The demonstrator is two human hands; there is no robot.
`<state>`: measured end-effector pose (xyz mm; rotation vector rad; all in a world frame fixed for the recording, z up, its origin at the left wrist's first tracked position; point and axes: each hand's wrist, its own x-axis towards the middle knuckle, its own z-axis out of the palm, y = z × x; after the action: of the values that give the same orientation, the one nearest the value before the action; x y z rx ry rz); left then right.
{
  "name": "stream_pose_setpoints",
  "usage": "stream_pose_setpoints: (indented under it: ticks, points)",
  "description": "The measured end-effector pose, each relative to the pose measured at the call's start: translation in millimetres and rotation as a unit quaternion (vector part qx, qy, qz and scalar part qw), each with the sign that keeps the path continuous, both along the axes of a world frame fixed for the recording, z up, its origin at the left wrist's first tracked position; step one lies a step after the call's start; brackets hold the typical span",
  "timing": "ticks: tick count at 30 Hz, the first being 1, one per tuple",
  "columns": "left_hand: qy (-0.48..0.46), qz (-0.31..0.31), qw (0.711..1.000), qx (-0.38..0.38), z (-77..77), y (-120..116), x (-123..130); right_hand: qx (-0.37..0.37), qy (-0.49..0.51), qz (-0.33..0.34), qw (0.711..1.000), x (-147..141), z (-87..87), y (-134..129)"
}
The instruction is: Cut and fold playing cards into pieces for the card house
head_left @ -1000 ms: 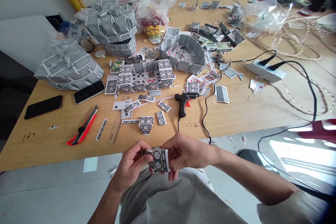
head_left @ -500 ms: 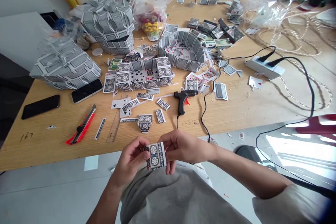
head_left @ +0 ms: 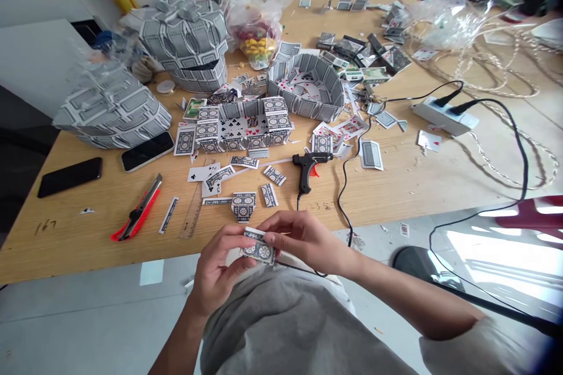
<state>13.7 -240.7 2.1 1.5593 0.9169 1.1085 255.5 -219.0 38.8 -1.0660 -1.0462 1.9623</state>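
Observation:
Just off the table's front edge, my left hand [head_left: 222, 261] and my right hand [head_left: 303, 240] both grip a small folded card piece [head_left: 260, 251] with a blue-and-white wheel pattern. The left fingers and thumb pinch its left side; the right thumb and fingers hold its upper right corner. Beyond my hands on the table stands a small folded card piece [head_left: 243, 206], with loose patterned strips [head_left: 269, 194] beside it. A black glue gun [head_left: 307, 171] with a red trigger lies above my right hand. Farther back is an open box made of cards [head_left: 241, 126].
A red utility knife [head_left: 138, 211], a clear ruler [head_left: 192, 217] and two phones [head_left: 70, 177] lie at the left. Behind are grey card baskets [head_left: 114, 108] and an open card ring [head_left: 305, 85]. A white power strip [head_left: 445, 116] with black cables sits at the right.
The card piece has turned, its white-edged side now facing up instead of right. My right hand has moved left and up along it, its thumb now on the top corner.

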Motion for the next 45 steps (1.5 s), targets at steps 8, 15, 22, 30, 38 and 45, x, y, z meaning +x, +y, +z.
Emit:
stream_pose_setpoints:
  ticks: [8, 15, 22, 30, 38, 45]
  points:
    - [0.093, -0.021, 0.98, 0.173, 20.1, 7, 2, -0.031, 0.023, 0.015, 0.999, -5, -6.9, 4]
    - [0.079, 0.016, 0.987, 0.14, 15.6, 4, -2, 0.046, -0.034, -0.032, 0.998, -7, -5.3, -5]
    - [-0.013, 0.124, 0.992, -0.014, 4.2, -3, 2, 0.194, -0.07, -0.062, 0.976, -11, -7.1, -22]
    - [0.035, 0.142, 0.989, -0.036, -9.4, 0, -6, 0.206, -0.086, -0.11, 0.968, -20, -21.2, -25]
    - [-0.017, 0.161, 0.986, -0.05, -10.9, 3, 5, 0.186, -0.103, -0.128, 0.969, -27, -24.4, -22]
    - [-0.047, 0.181, 0.978, -0.097, -5.9, 2, 11, 0.146, -0.104, -0.141, 0.974, -34, -25.5, -18]
